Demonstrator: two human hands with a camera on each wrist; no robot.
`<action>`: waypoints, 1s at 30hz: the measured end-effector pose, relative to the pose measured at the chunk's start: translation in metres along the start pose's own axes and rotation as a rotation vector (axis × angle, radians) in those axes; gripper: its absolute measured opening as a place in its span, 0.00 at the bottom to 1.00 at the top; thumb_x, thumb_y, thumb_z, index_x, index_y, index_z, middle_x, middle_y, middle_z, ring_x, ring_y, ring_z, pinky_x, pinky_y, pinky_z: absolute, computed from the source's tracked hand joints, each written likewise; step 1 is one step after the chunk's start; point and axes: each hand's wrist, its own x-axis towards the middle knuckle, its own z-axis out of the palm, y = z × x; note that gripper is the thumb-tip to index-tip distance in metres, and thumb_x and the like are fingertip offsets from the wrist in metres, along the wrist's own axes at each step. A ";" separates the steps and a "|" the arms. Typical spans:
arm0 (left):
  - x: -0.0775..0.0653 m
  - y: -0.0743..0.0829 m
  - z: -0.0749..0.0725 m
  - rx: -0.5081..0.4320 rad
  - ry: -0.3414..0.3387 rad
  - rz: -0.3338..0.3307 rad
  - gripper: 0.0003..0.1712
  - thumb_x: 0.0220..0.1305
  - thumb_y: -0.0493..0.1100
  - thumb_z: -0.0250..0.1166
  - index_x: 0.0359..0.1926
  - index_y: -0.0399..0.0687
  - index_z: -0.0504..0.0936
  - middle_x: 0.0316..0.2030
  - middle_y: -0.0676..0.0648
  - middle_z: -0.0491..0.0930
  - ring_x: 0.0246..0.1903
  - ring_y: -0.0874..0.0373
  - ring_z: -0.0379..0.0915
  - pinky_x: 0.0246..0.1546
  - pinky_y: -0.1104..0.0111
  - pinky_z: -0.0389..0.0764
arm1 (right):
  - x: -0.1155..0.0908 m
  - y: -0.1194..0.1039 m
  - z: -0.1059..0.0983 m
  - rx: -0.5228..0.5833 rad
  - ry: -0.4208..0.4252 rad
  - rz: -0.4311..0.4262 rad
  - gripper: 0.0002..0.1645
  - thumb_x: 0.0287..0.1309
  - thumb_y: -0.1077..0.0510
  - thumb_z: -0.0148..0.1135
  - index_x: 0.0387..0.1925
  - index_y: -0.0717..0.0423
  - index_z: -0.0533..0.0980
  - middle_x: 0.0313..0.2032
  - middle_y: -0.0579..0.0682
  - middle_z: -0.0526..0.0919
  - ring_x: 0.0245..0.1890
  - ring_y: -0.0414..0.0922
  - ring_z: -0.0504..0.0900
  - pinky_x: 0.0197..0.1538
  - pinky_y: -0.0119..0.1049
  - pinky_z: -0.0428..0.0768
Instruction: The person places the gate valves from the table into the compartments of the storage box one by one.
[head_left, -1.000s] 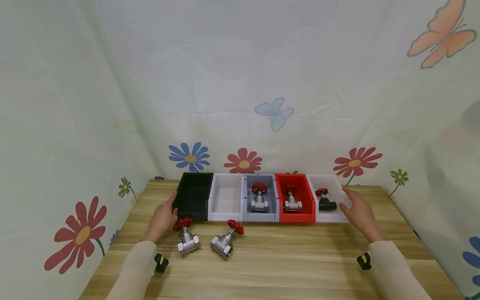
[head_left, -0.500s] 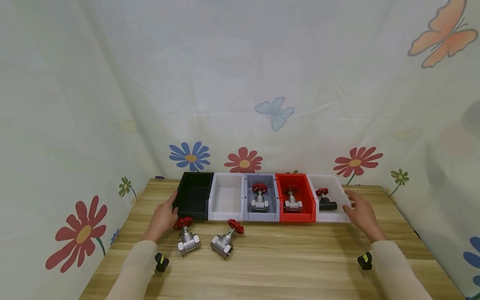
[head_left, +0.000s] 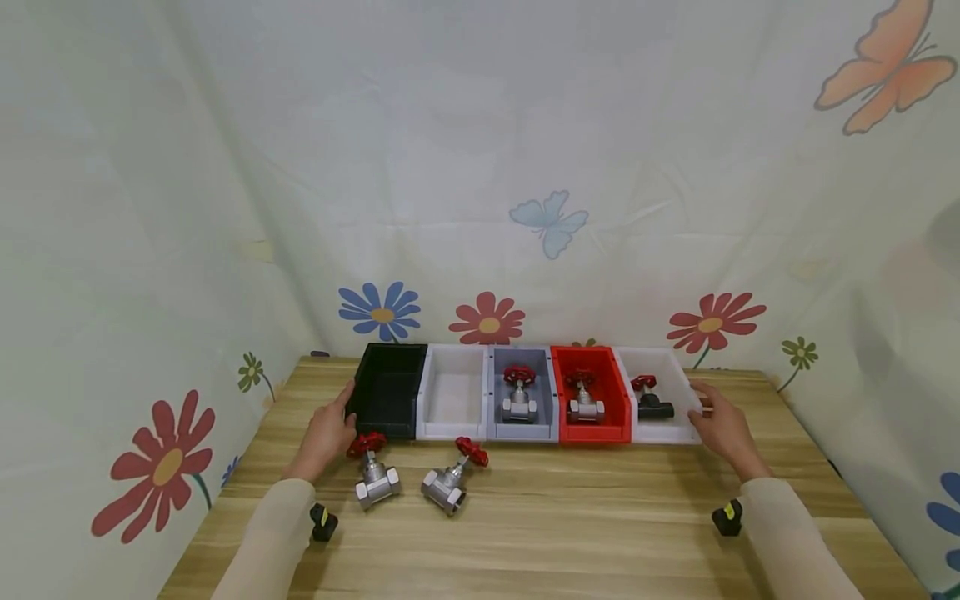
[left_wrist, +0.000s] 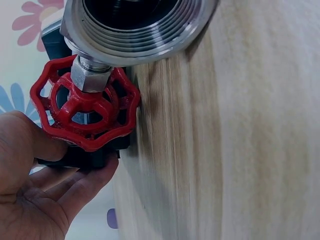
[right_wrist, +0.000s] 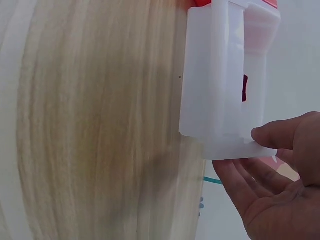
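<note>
"Where was the row of bins (head_left: 522, 434)?"

"It stood on the table (head_left: 585, 517), near the patterned cloth (head_left: 450, 208). We saw the left hand (head_left: 322, 437) pinching the outer wall of the black bin (head_left: 386, 392), and the right hand (head_left: 723, 427) gripping the end white bin (head_left: 660, 367), thumb inside, fingers outside."

"What did we fear?"

"Only the ends were held, and we could not tell whether the bins were joined. An uneven lift might, in our judgement, open a gap, and the dark valve (head_left: 655, 409) inside the end white bin could slide."

"And in front?"

"The nearer loose valve (head_left: 375, 485) had its handwheel (head_left: 367, 445) just beside the black bin; a pull forward might knock it toward the second loose valve (head_left: 446, 487)."
</note>
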 end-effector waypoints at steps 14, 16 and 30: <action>0.006 0.001 0.001 -0.002 -0.015 0.006 0.38 0.66 0.32 0.55 0.75 0.35 0.53 0.22 0.37 0.77 0.23 0.50 0.69 0.42 0.50 0.78 | 0.002 0.005 -0.001 0.047 -0.007 0.016 0.33 0.63 0.65 0.54 0.68 0.66 0.60 0.53 0.78 0.75 0.50 0.70 0.79 0.43 0.53 0.83; 0.006 0.000 0.001 -0.012 -0.030 -0.004 0.39 0.67 0.33 0.55 0.75 0.36 0.52 0.21 0.38 0.75 0.22 0.52 0.67 0.42 0.51 0.77 | 0.003 0.006 0.001 0.052 0.003 0.018 0.33 0.63 0.66 0.54 0.68 0.66 0.60 0.53 0.78 0.75 0.50 0.70 0.80 0.43 0.54 0.82; -0.001 -0.003 -0.003 -0.029 0.012 0.032 0.39 0.66 0.35 0.56 0.74 0.33 0.53 0.54 0.26 0.76 0.21 0.55 0.68 0.41 0.54 0.76 | 0.003 0.003 0.007 0.011 0.041 0.018 0.33 0.60 0.66 0.55 0.66 0.66 0.61 0.49 0.76 0.78 0.44 0.66 0.82 0.39 0.50 0.81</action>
